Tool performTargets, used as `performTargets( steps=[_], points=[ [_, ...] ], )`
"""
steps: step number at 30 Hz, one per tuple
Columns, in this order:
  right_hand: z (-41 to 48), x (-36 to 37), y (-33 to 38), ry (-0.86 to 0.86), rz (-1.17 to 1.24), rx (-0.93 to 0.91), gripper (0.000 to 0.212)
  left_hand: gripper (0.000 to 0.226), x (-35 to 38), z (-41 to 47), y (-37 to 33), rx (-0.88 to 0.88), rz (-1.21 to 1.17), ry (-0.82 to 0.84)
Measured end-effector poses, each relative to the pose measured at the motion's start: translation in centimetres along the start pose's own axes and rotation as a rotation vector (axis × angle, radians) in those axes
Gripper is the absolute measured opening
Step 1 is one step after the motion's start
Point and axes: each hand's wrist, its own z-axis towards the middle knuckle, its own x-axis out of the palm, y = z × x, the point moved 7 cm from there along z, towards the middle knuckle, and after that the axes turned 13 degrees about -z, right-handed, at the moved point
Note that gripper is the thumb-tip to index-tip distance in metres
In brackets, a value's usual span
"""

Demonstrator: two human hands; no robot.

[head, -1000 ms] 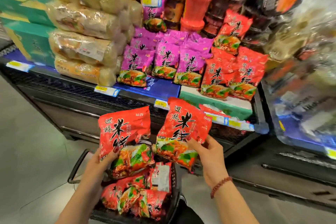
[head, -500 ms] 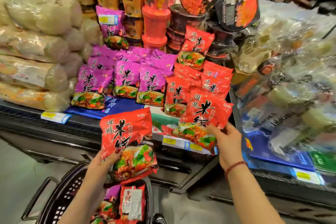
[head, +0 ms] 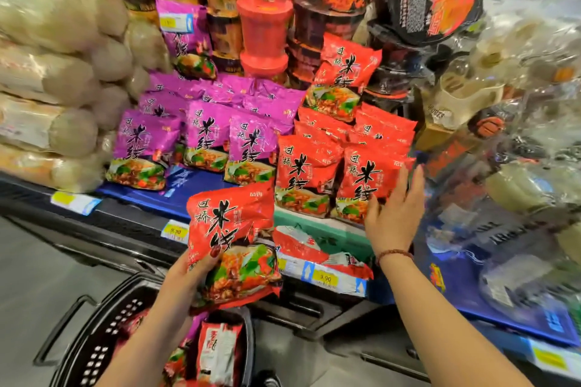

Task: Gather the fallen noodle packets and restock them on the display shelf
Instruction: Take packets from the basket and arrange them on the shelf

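Observation:
My left hand (head: 185, 276) grips a red noodle packet (head: 232, 239) by its lower left, upright in front of the shelf edge. My right hand (head: 394, 217) is spread with straight fingers against the right side of another red packet (head: 366, 185), which stands in the front row of the red stack (head: 355, 129) on the display shelf (head: 314, 223). Purple packets (head: 204, 132) fill the shelf to the left. Below, a black basket (head: 103, 339) holds more red packets (head: 217, 352).
Bagged pale noodle bundles (head: 53, 78) are stacked at the far left. Cup and bowl noodles (head: 267, 19) tower behind the packets. Clear-wrapped goods (head: 518, 122) crowd the right. Price tags (head: 325, 278) line the shelf edge. Grey floor lies at lower left.
My right hand carried its red packet up to the shelf, set it in the front row, and opened flat against it. My left hand still holds its packet, a little higher.

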Motion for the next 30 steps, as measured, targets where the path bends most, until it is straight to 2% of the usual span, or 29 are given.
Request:
performTargets(
  steps=[2,3,5,6,9,11,13,15,16,19,21,23,24,25,28,30],
  points=[
    [-1.2,0.7,1.8,-0.019,-0.186,-0.275,0.071,0.068,0.0,0.2,0.2,0.0,0.022,-0.007],
    [-1.7,1.7,1.8,0.031,-0.239,-0.33,0.07,0.071,-0.1,0.3,0.5,-0.005,0.022,-0.01],
    [-2.1,3.5,1.1,0.167,-0.285,-0.317,0.076,0.056,-0.1,0.4,0.8,-0.023,0.018,-0.022],
    [-2.2,4.1,0.9,0.206,-0.288,-0.307,0.079,0.056,-0.2,0.5,1.0,-0.03,0.02,-0.032],
    [-1.8,4.9,0.8,0.262,-0.259,-0.32,0.084,0.089,-0.4,1.0,1.3,-0.044,0.057,-0.043],
    [-1.6,5.7,0.5,0.296,-0.249,-0.304,0.085,0.098,-0.1,1.2,1.5,-0.048,0.058,-0.046],
    [-1.7,5.9,0.3,0.32,-0.26,-0.29,0.085,0.087,0.7,1.3,1.7,-0.055,0.035,-0.023],
    [-1.8,6.0,0.3,0.343,-0.259,-0.289,0.086,0.059,1.1,1.3,1.8,-0.055,0.019,-0.018],
    [-1.9,5.9,0.4,0.362,-0.255,-0.288,0.086,0.054,1.3,1.3,1.8,-0.058,0.02,-0.016],
    [-1.8,4.5,0.6,0.341,-0.264,-0.275,0.086,0.071,2.1,1.0,1.7,-0.055,0.054,0.01],
    [-1.9,2.1,1.3,0.231,-0.229,-0.275,0.082,0.067,2.8,0.7,1.5,-0.047,0.068,0.031],
    [-2.7,-0.6,2.5,0.12,-0.068,-0.27,0.073,0.066,3.3,0.8,1.5,-0.052,0.08,0.055],
    [-3.4,-1.5,3.3,0.148,0.09,-0.235,0.069,0.068,3.7,0.9,1.5,-0.06,0.095,0.074],
    [-4.2,-1.7,4.2,0.281,0.304,-0.164,0.067,0.068,4.1,1.0,1.5,-0.057,0.114,0.092],
    [-7.9,-0.6,7.4,0.873,0.813,0.117,0.065,0.054,5.6,1.6,1.4,-0.038,0.185,0.1],
    [-8.9,0.0,8.6,0.99,0.972,0.21,0.052,0.052,6.8,2.3,1.3,-0.03,0.225,0.124]
  ],
)
